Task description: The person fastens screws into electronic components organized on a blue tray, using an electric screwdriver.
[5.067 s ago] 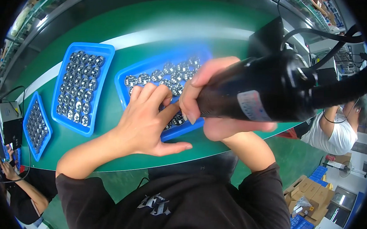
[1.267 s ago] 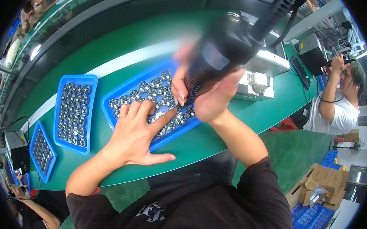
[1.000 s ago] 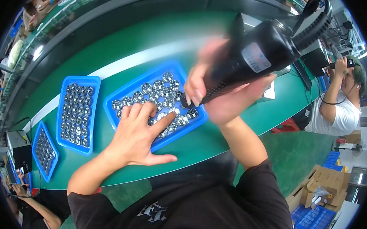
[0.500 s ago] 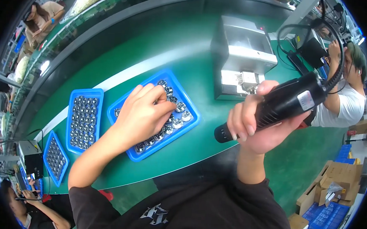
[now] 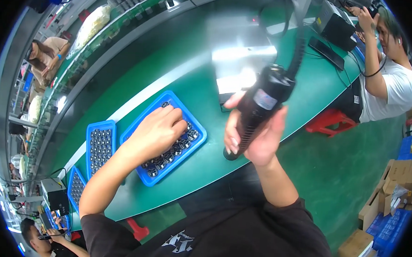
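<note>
Over the rightmost blue tray [image 5: 198, 136], the left hand [image 5: 161, 131] bends its fingers down by the small round electronic parts [image 5: 193, 135]; its knuckles hide the fingertips, so I cannot tell if it pinches one. The right hand [image 5: 261, 147] is wrapped around a black electric screwdriver [image 5: 263, 96], whose nose points down beside the tray, apart from it. The parts lie inside the tray, on the green table [image 5: 222, 164]. Another blue tray [image 5: 113, 133] of parts sits to the left, and a shiny metal machine [image 5: 242, 65] looks blurry beyond the screwdriver. To do this well, I think it helps to grip the tool firmly, nose away from the left fingers, and touch parts lightly so they don't slide.
</note>
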Demonstrator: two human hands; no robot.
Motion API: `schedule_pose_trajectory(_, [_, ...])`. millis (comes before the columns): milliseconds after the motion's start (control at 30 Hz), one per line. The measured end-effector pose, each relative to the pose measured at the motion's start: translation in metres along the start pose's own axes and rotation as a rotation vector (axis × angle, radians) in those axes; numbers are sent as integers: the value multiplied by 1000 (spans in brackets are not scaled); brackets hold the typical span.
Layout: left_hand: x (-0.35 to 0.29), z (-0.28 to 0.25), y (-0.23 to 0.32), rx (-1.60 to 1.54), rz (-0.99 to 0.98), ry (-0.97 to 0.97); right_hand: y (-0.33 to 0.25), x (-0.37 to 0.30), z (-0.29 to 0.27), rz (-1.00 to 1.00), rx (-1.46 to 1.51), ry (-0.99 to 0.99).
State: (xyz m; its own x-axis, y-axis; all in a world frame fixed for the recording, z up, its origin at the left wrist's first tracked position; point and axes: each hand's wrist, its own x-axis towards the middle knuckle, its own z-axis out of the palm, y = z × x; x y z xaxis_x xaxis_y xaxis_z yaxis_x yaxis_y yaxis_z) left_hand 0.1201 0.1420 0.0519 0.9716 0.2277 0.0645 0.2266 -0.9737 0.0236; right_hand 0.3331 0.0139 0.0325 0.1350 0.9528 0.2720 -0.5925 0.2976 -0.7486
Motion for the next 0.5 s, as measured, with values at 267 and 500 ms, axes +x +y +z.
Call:
schedule_pose_trajectory(267, [14, -72, 40, 124, 21, 212, -10, 10, 4, 196, -373, 19])
schedule_pose_trajectory(500, [10, -109, 91, 196, 197, 196, -23, -8, 10, 368, -310, -146])
